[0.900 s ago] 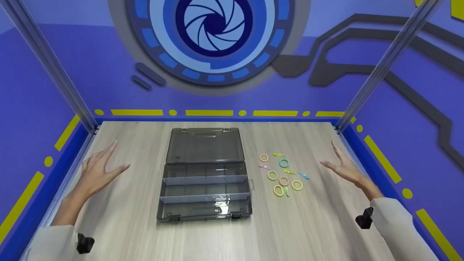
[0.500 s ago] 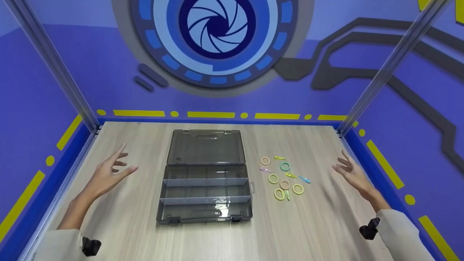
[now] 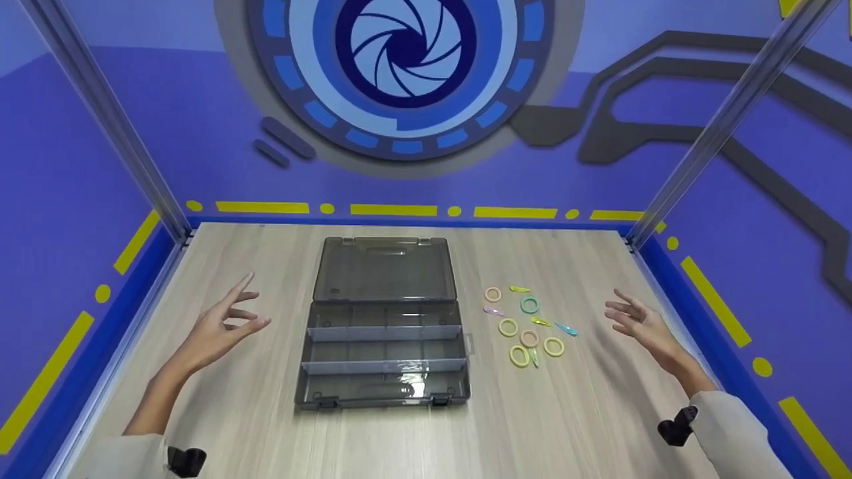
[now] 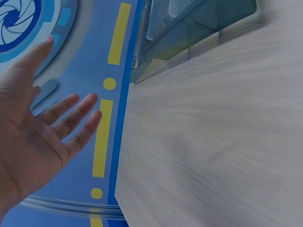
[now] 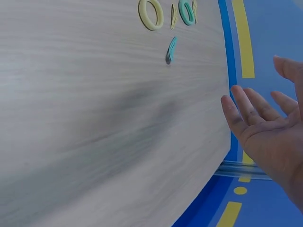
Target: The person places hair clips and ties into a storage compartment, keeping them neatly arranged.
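**Left hand (image 3: 216, 330) has moved inward, nearer the smoky-grey see-through plastic compartment box (image 3: 373, 384); box has stayed put**

Blue-purple printed wall (image 3: 366, 189) stands behind a pale wood-grain table (image 3: 373, 439). The box lies near the table's middle, its rectangular lid (image 3: 386, 269) folded back toward the wall; two pale lengthwise dividers (image 3: 383, 364) part the base into three rows.

Both arms wear pale sleeves (image 3: 739, 429). Left hand: above the table, left of the box and apart from it; fingers loosely extended and spread, nothing held. Right hand (image 3: 644, 329): well to the right of the box; fingers relaxed, slightly bent, palm bare, nothing held.

Between box and right hand, six rings, material cannot be told: three round pale yellow rings (image 5: 142, 15), two round peach rings (image 3: 522, 339), one round green ring (image 5: 181, 11).

Among them, five slim tapered clips: two yellow clips (image 3: 540, 321), one lilac clip (image 3: 493, 311), one blue clip (image 3: 567, 329), one green clip (image 3: 534, 358). Blue clip lies closest to the right hand; green clip sits just beside the nearest yellow ring.
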### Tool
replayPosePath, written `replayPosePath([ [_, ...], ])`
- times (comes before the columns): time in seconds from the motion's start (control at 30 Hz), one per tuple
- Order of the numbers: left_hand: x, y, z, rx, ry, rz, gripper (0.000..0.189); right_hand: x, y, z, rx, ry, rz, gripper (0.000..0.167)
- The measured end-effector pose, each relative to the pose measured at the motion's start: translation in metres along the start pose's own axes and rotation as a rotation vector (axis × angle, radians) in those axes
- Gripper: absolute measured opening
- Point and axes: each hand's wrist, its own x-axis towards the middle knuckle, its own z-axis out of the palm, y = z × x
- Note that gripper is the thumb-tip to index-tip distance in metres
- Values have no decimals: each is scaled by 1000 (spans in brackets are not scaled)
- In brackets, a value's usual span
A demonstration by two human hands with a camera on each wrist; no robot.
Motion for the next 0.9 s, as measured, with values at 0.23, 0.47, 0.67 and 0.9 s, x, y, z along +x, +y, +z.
replayPosePath([
  [0.23, -9, -11, 14, -47, -40, -25, 78, 3, 7, 14, 61, -37, 36, 67],
  [0.47, -15, -15, 29, -107, -73, -26, 74, 3, 17, 30, 76, -78, 75, 60],
  [0.67, -20, -18, 41, -185, -161, -112, 71, 2, 24, 41, 82, -117, 89, 59],
  [0.9, -22, -24, 56, -324, -269, -133, 68, 1, 33, 54, 35, -106, 125, 57],
])
